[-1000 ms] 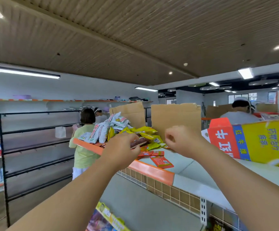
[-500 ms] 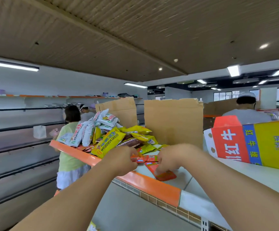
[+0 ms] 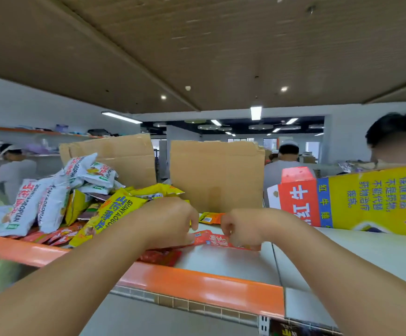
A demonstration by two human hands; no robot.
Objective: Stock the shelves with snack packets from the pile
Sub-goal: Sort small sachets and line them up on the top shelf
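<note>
A pile of snack packets, white, yellow and red, lies on the left of the top shelf. A flat red packet lies on the shelf between my hands. My left hand pinches its left end, fingers curled. My right hand pinches its right end. A yellow packet leans against my left wrist. Another small orange packet lies just behind the hands, and a dark red one lies under my left hand.
The shelf has an orange front edge. Two brown cardboard flaps stand behind the hands. A yellow and red carton lies at the right. People stand beyond the shelf at left and right.
The view has turned right and closed in on the shelf. Both hands came down from the pile onto the shelf top and took hold of the red packet at its two ends.
</note>
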